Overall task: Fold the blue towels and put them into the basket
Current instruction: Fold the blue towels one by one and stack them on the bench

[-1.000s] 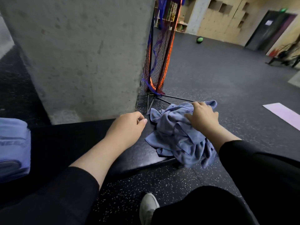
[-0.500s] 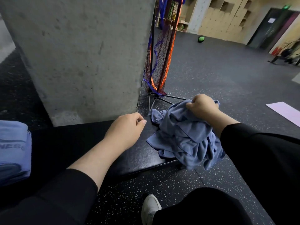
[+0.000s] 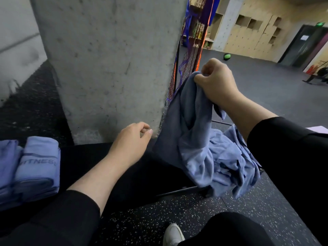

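Observation:
My right hand point(image 3: 215, 80) grips a crumpled blue towel point(image 3: 191, 132) by its top edge and holds it up above a black platform point(image 3: 142, 174). The towel hangs down in loose folds, and its lower part still bunches with more blue cloth point(image 3: 229, 157) on the platform's right end. My left hand point(image 3: 131, 141) hovers over the platform just left of the hanging towel, fingers loosely curled, holding nothing. Folded blue towels point(image 3: 35, 167) with lettering lie at the far left. No basket is in view.
A thick concrete pillar point(image 3: 110, 64) rises right behind the platform. A netted frame point(image 3: 191, 50) with orange and blue cords stands beside it. Speckled dark floor point(image 3: 266, 210) spreads to the right, with a green ball point(image 3: 227, 56) far back. My white shoe point(image 3: 173, 235) shows at the bottom.
My right hand closed on the towel and lifted it well up off the platform. My left hand stayed about where it was.

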The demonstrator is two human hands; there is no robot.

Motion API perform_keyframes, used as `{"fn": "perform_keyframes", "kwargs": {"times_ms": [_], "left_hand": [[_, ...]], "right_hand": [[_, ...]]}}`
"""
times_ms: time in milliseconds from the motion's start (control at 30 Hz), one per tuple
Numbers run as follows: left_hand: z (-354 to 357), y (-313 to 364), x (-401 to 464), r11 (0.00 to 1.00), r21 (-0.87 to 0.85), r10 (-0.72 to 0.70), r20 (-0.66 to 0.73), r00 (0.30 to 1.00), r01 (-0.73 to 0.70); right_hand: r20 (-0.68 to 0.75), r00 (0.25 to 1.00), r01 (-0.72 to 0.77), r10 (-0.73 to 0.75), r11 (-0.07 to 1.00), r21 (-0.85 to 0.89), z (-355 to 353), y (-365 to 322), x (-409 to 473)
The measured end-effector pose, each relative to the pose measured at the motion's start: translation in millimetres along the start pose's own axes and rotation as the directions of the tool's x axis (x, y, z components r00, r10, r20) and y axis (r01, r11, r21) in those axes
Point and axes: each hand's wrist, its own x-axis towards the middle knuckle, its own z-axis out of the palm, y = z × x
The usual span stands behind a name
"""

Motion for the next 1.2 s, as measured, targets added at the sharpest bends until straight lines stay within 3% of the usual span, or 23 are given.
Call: {"fn": "perform_keyframes", "kwargs": {"times_ms": [200,333,467,567,633,700,767,833,933,1000,1133,1200], "left_hand": [[-21,-18,-6,0.999,0.041,-0.013,-0.009,1.000,0.013],[-25,-24,-8,0.998,0.062,-0.031,0.039,0.999,0.028],[-17,-26,-6,0.995,0.077,-0.077,0.147,0.986,0.066],[-6,-29,-4,0.982,-0.046,-0.167,0.229,0.959,0.182],[0,-33,-3,0.925,-0.177,-0.279,0.279,0.919,0.335],[3,-39,-4,0.870,-0.221,-0.361,0.324,0.874,0.441],[5,-46,-5,0.886,-0.134,-0.382,0.332,0.862,0.444],[10,-56,-7,0.901,-0.032,-0.399,0.327,0.857,0.432],[22,-68,-4,0.917,0.151,-0.395,0.230,0.889,0.369],[30,-71,1,0.930,0.101,-0.365,0.161,0.917,0.353],[47,-78,14,0.864,-0.195,-0.452,0.109,0.885,0.465],[54,-80,19,0.875,-0.173,-0.442,0.097,0.892,0.452]], "right_hand": [[0.180,0.983,-0.009,0.039,0.986,-0.167,29,8,-5],[0.401,0.914,-0.005,0.066,0.988,-0.152,59,19,-38],[0.462,0.882,-0.065,0.088,0.996,-0.064,94,13,-75],[0.515,0.856,-0.123,0.054,0.987,0.100,118,4,-105],[0.632,0.775,-0.174,0.004,0.963,0.207,130,1,-128],[0.727,0.686,-0.129,-0.024,0.979,0.155,139,6,-144],[0.665,0.747,-0.047,-0.003,0.997,0.058,145,20,-145],[0.569,0.820,-0.060,0.059,0.998,-0.017,148,41,-140],[0.555,0.813,-0.113,0.176,0.983,-0.147,149,68,-138],[0.557,0.808,-0.139,0.194,0.980,-0.140,148,77,-139],[0.644,0.742,-0.158,0.188,0.982,-0.105,153,80,-140],[0.600,0.787,-0.097,0.144,0.989,-0.109,154,78,-139]]}}
